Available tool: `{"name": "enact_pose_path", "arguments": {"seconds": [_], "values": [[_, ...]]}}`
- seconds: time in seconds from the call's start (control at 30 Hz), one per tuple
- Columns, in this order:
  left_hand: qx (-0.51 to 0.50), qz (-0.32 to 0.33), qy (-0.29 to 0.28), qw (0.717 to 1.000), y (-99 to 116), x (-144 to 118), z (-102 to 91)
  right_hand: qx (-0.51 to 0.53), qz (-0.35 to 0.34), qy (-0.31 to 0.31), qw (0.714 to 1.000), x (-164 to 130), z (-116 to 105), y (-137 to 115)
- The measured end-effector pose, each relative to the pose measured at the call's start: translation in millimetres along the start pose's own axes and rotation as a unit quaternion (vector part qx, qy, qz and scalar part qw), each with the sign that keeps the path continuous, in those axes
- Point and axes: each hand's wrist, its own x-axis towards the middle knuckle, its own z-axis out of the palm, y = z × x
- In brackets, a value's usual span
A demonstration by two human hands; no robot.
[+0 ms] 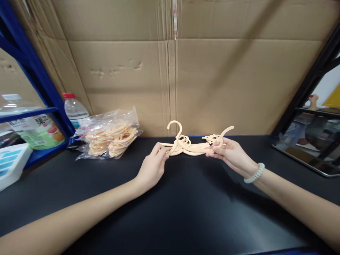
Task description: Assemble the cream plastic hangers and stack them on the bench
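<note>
A peach-coloured plastic folding clothes hanger [178, 144] is held low over the black tabletop, its hook curving up. My left hand [152, 166] is closed on the hanger's left end, thumb and fingers pinched together. My right hand [235, 154], with a pale coiled band at the wrist, is closed on the right end, where a curved arm [226, 132] sticks up from the fingers. More peach hanger parts [209, 138] lie just behind the right hand, partly covered. Whether the overlapping pieces in the middle belong to one hanger, I cannot tell.
A clear plastic bag [113, 136] of folded peach hangers lies at the back left. Behind it stands a red-capped bottle [75, 109]. A blue frame [37, 71] stands left, a black-framed shelf [305, 88] right. Cardboard [119, 71] walls off the back.
</note>
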Motion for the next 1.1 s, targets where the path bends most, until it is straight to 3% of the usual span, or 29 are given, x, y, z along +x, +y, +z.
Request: {"name": "enact_pose_path", "arguments": {"seconds": [0.33, 0.57, 1.1], "values": [[-0.027, -0.029, -0.022, 0.999, -3, 1, 2.2, 0.032, 0.018, -0.031, 0.999, 0, -2, 0], [-0.025, -0.02, -0.005, 0.999, -3, 2, 1.4, 0.05, 0.045, -0.066, 0.996, 2, -8, -4], [0.018, -0.01, -0.011, 1.0, 1, 0, 0.2, 0.056, 0.186, -0.072, 0.978, 8, -15, -5]]}}
